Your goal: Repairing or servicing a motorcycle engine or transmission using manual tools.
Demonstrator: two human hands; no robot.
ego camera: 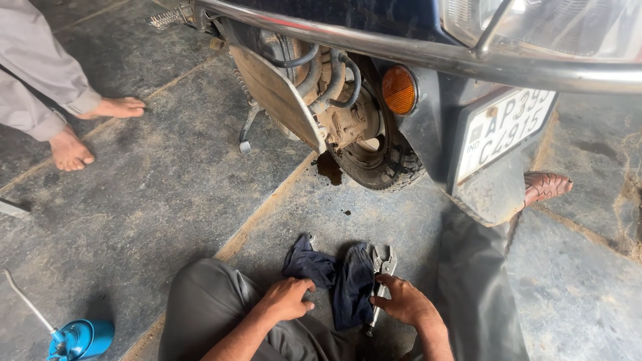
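Head view, 1 moment, person seated on a stone floor [167,200] behind a scooter.

1. Left hand [289,299]: forearm comes in from low left, wrist straight, palm down. Fingers are curled under, knuckles at the near edge of the cloth [334,277]. Whether they pinch a fold cannot be told.
2. Right hand [400,301]: forearm comes in from low right, wrist bent inward. Fingers are closed across the handles of the pliers [382,266], thumb on top.
3. Cloth: dark blue, crumpled, flat on the floor between the knees, touching both hands.
4. Pliers: metal, lying on the cloth's right edge, head pointing toward the wheel [381,160], handles under the right hand.
5. Step in hand, as judged: tool being taken up or laid on the cloth, well short of the wheel. Any lift would call for a firmer wrap round both handles and the cloth held flat by the other hand.
6. Wheel: rear, bare hub and hoses exposed, dark oil stain [329,168] on the floor just beside it.
7. Orange reflector [399,89] and chrome guard bar [401,50] above.
8. Blue oil can [80,337], low left, well apart.
9. Bare feet [70,150] of another person, upper left.
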